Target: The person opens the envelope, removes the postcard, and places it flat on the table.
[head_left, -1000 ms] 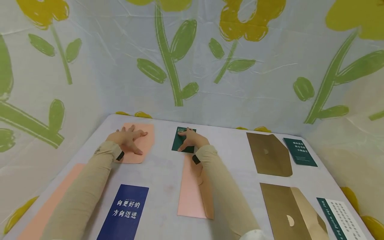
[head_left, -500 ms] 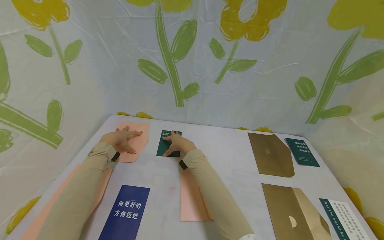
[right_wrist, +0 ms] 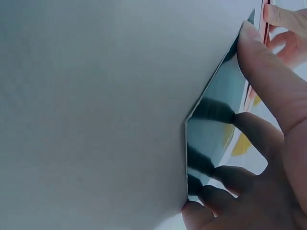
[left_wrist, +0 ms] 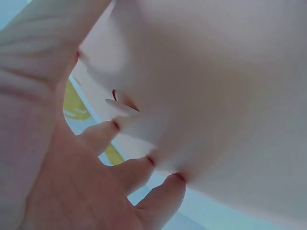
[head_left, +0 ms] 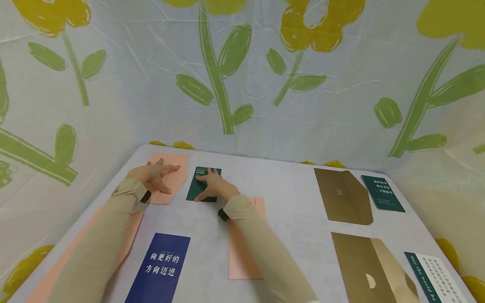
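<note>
At the far left of the table, my left hand (head_left: 153, 174) rests with spread fingers on a pink envelope (head_left: 179, 162). The left wrist view shows three fingertips touching the envelope's surface (left_wrist: 201, 96) near a small cut tab. To its right, my right hand (head_left: 217, 186) lies spread on a dark green card (head_left: 192, 190) with white print. In the right wrist view the thumb touches one end of the glossy card (right_wrist: 216, 108) and other fingertips press on it. A narrow gap separates card and envelope in the head view.
Another pink envelope (head_left: 238, 252) lies under the right forearm, and a larger pink sheet (head_left: 130, 235) under the left. A blue card (head_left: 159, 269) is near the front. Two brown envelopes (head_left: 337, 198) and two printed cards (head_left: 382, 193) lie at the right. A flower-print curtain (head_left: 151, 105) stands behind.
The right hand has slid the green card left, closer to the pink envelope. The left hand and its envelope shifted slightly left, then stayed still.
</note>
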A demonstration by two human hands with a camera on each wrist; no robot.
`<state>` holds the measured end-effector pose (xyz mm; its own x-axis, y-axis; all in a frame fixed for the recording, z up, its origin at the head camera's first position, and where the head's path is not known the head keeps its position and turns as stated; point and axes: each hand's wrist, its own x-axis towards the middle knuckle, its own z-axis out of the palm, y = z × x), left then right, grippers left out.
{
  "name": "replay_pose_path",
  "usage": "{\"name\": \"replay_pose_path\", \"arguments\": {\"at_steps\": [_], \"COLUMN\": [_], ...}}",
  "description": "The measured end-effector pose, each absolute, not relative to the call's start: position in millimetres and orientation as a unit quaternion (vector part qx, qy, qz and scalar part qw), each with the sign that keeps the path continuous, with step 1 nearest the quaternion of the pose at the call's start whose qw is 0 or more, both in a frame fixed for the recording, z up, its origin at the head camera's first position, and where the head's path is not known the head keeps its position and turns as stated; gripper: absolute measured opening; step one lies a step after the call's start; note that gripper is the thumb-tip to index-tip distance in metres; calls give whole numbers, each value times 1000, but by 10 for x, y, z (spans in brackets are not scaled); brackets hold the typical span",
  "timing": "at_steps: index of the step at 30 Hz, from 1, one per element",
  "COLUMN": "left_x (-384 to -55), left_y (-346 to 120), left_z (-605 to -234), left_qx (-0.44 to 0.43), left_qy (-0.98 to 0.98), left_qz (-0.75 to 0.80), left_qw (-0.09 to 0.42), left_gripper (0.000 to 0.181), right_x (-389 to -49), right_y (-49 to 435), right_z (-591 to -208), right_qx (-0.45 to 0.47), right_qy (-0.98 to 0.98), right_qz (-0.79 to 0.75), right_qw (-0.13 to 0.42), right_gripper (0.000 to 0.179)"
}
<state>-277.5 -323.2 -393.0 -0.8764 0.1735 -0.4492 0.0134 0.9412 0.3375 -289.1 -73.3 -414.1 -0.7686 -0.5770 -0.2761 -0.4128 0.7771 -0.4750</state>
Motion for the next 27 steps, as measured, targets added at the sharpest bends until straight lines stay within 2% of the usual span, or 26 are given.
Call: {"name": "replay_pose_path", "arguments": {"at_steps": [11, 17, 19, 24, 27], "left_x": [-2793, -2938, -2972, -2809, -2673], "left_y": [-3335, -3519, -3568, -3485, -3400], "left_z": [-3938, -4125, -4177, -3995, -3875], "left_qx": [38, 38, 40, 19, 15], "left_qy": [949, 948, 951, 949, 955], "left_qz": [171, 177, 165, 177, 166], "left_qw": [262, 261, 260, 260, 245], "left_gripper": [115, 117, 116, 119, 112], "right_x": [-2884, -2863, -2844, -2766, -2716], "right_y": [-777, -840, -846, -819, -807], "right_z": [-4127, -4152, -4158, -4129, -4110], "right_qx": [-284, -293, -300, -313, -315], "right_qy": [914, 911, 907, 905, 915], "right_qz": [-183, -209, -222, -239, -209], "right_qw": [225, 203, 193, 162, 143], "right_gripper": [85, 83, 81, 66, 59]}}
